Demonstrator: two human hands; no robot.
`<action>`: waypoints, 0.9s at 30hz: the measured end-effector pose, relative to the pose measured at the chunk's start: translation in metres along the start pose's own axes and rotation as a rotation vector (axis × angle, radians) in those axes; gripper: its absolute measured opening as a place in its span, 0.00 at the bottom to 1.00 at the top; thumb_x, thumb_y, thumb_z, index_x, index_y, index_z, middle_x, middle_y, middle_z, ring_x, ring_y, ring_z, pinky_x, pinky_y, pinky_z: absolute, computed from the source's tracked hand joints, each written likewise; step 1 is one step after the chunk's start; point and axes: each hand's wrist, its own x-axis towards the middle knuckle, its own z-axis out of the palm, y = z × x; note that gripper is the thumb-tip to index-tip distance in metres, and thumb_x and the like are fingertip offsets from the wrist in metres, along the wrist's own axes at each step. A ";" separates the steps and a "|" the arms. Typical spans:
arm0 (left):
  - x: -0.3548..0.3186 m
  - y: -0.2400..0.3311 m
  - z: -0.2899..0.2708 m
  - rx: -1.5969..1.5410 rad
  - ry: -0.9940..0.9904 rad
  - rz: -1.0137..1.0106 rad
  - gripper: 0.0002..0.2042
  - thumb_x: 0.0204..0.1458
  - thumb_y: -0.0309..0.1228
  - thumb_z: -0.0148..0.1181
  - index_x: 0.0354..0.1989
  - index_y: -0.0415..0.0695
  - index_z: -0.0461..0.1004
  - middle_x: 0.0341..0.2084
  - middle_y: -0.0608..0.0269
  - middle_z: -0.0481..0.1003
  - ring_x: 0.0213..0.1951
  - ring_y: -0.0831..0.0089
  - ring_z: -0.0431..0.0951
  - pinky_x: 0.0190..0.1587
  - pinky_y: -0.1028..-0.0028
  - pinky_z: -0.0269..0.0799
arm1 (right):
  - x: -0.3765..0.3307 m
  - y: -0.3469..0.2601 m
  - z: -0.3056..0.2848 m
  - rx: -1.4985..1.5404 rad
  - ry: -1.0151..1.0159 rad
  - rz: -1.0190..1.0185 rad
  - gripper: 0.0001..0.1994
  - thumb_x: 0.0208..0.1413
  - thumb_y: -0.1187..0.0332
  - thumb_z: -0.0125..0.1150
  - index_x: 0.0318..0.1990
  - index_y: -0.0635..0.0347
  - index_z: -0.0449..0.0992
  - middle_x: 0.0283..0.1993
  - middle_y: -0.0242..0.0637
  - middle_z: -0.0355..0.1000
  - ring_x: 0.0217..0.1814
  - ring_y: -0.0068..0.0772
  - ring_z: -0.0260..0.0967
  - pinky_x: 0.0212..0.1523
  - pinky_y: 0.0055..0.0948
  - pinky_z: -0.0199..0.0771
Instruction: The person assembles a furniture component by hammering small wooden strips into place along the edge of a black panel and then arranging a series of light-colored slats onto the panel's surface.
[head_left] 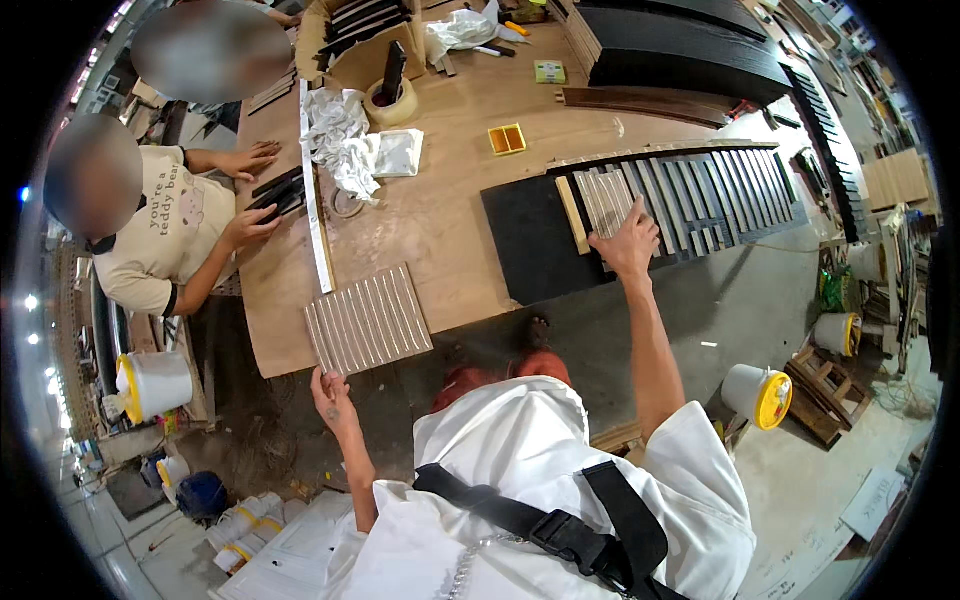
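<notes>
My left hand (336, 396) is at the near left corner of a flat brown panel (368, 318), its fingers closed at the edge. Several pale lines run across the panel, which lies at the table's near edge. To the right, my right hand (628, 246) reaches over a group of thin pale wooden strips (606, 196), thumb and fingers apart and touching them. These strips lie side by side on a black board (528, 246), with a light wooden bar (572, 214) at their left. Further grey strips (735, 195) fill the board's right part.
A co-worker's hands (250, 228) rest by dark pieces across the left side. A white straightedge (316, 200), crumpled white plastic (340, 135), a tape roll (392, 103) and a yellow-framed box (507, 139) lie on the table. Black boards (675, 45) are stacked at the back right.
</notes>
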 end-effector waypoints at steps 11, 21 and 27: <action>-0.014 -0.008 -0.029 -0.135 0.144 0.035 0.18 0.56 0.21 0.53 0.56 0.33 0.66 0.37 0.62 0.73 0.36 0.76 0.73 0.40 0.78 0.70 | -0.034 0.012 -0.019 0.413 0.186 -0.176 0.18 0.57 0.65 0.61 0.52 0.65 0.71 0.47 0.47 0.71 0.45 0.37 0.71 0.41 0.35 0.73; 0.045 -0.074 -0.071 -0.036 0.038 0.054 0.18 0.60 0.32 0.57 0.54 0.33 0.69 0.37 0.63 0.73 0.39 0.76 0.73 0.45 0.77 0.70 | -0.212 -0.165 0.066 0.516 -0.203 -0.574 0.23 0.47 0.56 0.69 0.46 0.63 0.74 0.44 0.48 0.72 0.45 0.54 0.71 0.43 0.44 0.72; 0.051 -0.097 -0.084 -0.073 -0.083 0.103 0.22 0.62 0.41 0.54 0.53 0.32 0.70 0.36 0.60 0.73 0.36 0.80 0.71 0.42 0.79 0.68 | -0.249 -0.219 0.086 0.226 -0.177 -0.747 0.62 0.32 0.44 0.75 0.71 0.63 0.41 0.63 0.56 0.56 0.64 0.58 0.54 0.64 0.52 0.51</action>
